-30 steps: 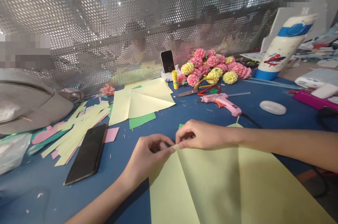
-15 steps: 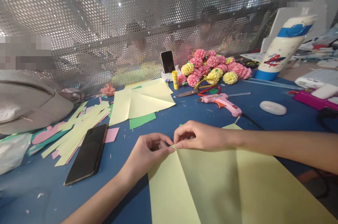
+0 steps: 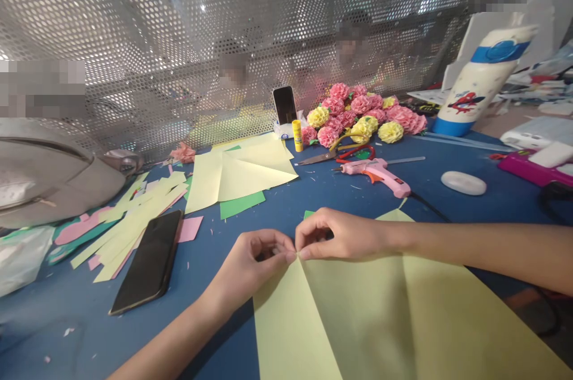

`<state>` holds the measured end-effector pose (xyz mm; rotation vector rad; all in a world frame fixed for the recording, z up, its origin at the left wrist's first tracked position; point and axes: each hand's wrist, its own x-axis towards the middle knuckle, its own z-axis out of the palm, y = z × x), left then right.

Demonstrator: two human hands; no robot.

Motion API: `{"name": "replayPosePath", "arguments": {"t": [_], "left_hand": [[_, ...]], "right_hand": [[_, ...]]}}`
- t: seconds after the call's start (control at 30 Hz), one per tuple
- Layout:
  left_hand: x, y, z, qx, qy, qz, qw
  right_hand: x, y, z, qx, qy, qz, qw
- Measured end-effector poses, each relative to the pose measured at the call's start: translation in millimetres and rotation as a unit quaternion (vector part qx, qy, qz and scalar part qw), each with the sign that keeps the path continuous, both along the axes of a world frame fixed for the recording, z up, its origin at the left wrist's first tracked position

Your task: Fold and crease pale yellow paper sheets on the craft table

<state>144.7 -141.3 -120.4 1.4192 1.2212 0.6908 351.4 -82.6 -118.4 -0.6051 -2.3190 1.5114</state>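
A: What starts things off at the far left?
B: A rounded grey bag (image 3: 58,183) in soft-looking fabric, a zip curving across it. Just right of it, thin pale-yellow paper strips (image 3: 129,225) lie fanned in a loose heap on the flat blue table (image 3: 197,296).
A: And the dark slab?
B: A glossy black phone (image 3: 147,266), rectangular with rounded corners. Beyond it, a pale-yellow creased sheet (image 3: 237,174) lies on green paper (image 3: 242,205), its folds raised into shallow ridges.
A: The left hand (image 3: 246,260)?
B: Closed in a pinch, thumb and fingertips gripping the top edge of a large matte yellow sheet (image 3: 367,314) at the near side of the table.
A: The right hand (image 3: 342,234) too?
B: Yes, its curled fingers and thumb pinch that same edge, right beside the left fingertips. A straight crease slants down from there.
A: Farther right?
B: Ruffled pink and yellow paper flowers (image 3: 360,111) in a mound, a pink glue gun (image 3: 376,174) nearer, then a smooth white oval object (image 3: 463,183) and a cream cylindrical bottle (image 3: 483,82) with blue bands.
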Motion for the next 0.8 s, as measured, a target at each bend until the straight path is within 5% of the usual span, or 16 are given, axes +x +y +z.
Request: {"name": "replayPosePath", "arguments": {"t": [0.47, 0.8], "left_hand": [[-8.4, 5.0, 0.3, -0.028, 0.03, -0.038, 0.998], [-16.9, 13.4, -1.5, -0.007, 0.111, -0.014, 0.994]], "right_hand": [[3.1, 0.8, -1.6, -0.012, -0.038, -0.034, 0.999], [-0.8, -1.8, -12.1, 0.083, -0.061, -0.112, 0.988]]}}
